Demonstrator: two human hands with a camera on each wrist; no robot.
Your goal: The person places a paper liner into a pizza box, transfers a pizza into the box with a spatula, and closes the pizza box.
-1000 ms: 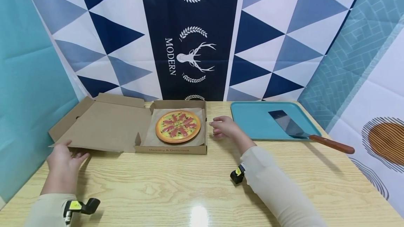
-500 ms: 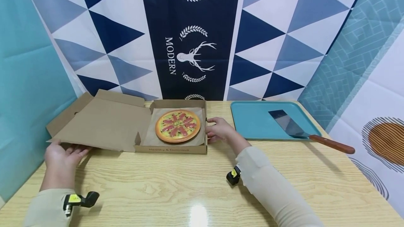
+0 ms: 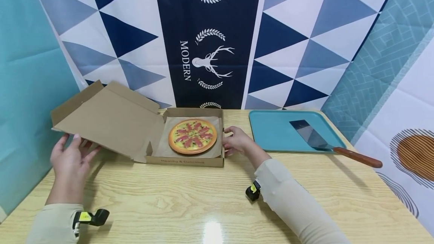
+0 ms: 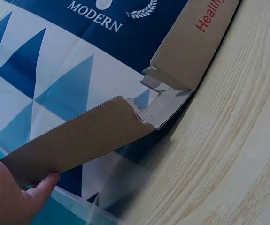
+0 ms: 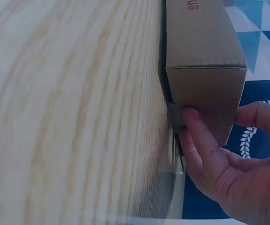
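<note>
A cardboard pizza box stands with its lid swung out to the left, the lid's outer end raised off the table. On paper inside the box lies a round pizza with red toppings. My left hand bears the lid from below at its near outer corner, fingers spread. In the left wrist view, the thumb lies along the lid's side flap. My right hand rests against the box's right side. In the right wrist view, fingers touch that side wall, another finger at its upper edge.
To the right lies a teal tray. A spatula with a flat metal blade rests on it, its wooden handle jutting past the tray's near edge. A patterned cloth hangs behind the wooden table.
My left hand has raised the lid's outer end further, tilting it toward the box. My right hand has moved left from beside the box to touch its side. Pizza, tray and spatula stay put.
</note>
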